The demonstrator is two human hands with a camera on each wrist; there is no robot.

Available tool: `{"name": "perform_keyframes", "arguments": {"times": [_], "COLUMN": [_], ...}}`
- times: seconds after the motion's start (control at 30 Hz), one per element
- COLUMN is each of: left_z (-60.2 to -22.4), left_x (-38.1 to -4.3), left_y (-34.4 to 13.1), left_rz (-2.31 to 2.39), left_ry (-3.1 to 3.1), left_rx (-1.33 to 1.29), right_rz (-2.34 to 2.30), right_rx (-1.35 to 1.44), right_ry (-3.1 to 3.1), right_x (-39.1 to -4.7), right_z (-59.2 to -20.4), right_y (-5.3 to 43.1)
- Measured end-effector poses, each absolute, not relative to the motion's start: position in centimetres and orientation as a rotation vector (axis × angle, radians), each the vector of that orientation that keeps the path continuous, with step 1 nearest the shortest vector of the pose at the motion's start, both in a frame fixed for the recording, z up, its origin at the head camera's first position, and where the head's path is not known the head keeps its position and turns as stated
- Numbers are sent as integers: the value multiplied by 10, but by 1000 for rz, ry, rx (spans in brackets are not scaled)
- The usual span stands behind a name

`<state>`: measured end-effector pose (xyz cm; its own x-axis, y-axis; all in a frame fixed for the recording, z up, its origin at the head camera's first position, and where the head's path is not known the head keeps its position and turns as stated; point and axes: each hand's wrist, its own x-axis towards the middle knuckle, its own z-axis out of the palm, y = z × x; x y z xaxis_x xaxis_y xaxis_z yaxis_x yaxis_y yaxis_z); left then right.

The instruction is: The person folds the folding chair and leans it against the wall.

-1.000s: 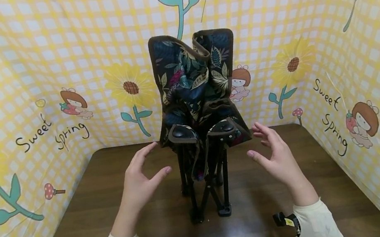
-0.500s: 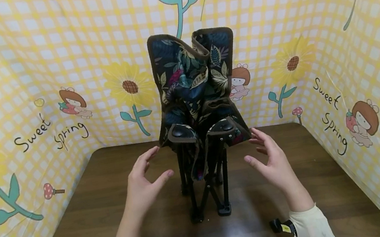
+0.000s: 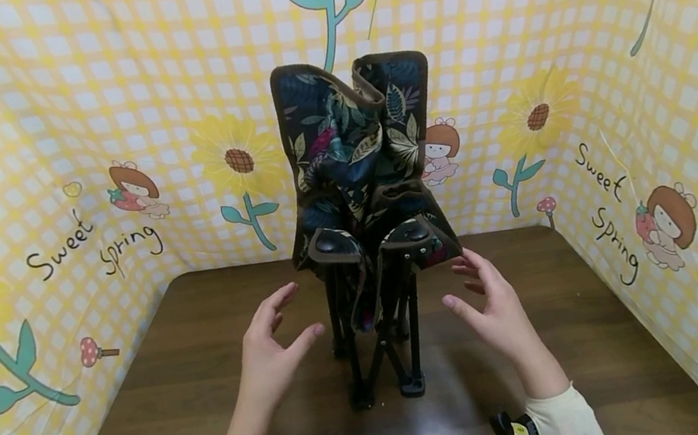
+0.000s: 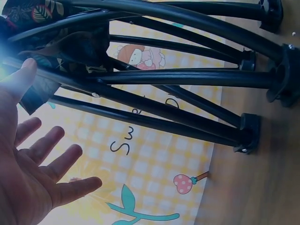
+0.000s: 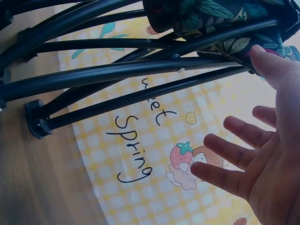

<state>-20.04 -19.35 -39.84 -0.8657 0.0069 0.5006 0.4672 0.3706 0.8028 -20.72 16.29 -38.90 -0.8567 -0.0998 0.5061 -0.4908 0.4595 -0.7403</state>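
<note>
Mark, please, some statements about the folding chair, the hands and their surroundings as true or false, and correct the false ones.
1. The folding chair stands upright on the table. True.
2. The left hand grips a chair leg. False: its fingers are spread and it holds nothing.
3. The chair legs are black. True.
4. The seat fabric is plain white. False: it is dark, with a leaf pattern.
5. The right hand lies flat on the table. False: it is in the air beside the chair.
6. The checked curtain shows sunflowers. True.
</note>
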Motion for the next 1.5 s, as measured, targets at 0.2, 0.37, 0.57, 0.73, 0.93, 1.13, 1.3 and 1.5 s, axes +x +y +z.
{"name": "perform_keyframes", "arguments": {"times": [0.2, 0.37, 0.57, 0.73, 0.93, 1.13, 1.3, 1.5], "left_z": [-406, -411, -414, -419, -425, -435, -437, -438], "left_x": [-197, -195, -191, -190, -187, -184, -184, -183], "left_y": [-192, -190, -186, -184, -180, -178, -177, -174], "left_rz": [-1529, -1555, -1571, -1578, -1619, -1648, -1662, -1658], "left_ry": [-2228, -2235, -2242, -2267, -2279, -2274, -2276, -2300], "left_rx": [-389, -381, -387, -371, -349, -344, -337, -320], "right_rz": [1402, 1412, 1437, 1477, 1492, 1508, 1515, 1552], "right_rx": [498, 522, 562, 561, 579, 598, 574, 554], "right_ry": [-2336, -2340, -2334, -2331, -2324, -2320, -2324, -2330], "right_x": [-206, -207, -206, -206, -206, -205, -205, -201], "right_z": [-396, -403, -407, -412, -416, -418, -419, -421], "right_y": [163, 166, 165, 162, 159, 154, 154, 151]}}
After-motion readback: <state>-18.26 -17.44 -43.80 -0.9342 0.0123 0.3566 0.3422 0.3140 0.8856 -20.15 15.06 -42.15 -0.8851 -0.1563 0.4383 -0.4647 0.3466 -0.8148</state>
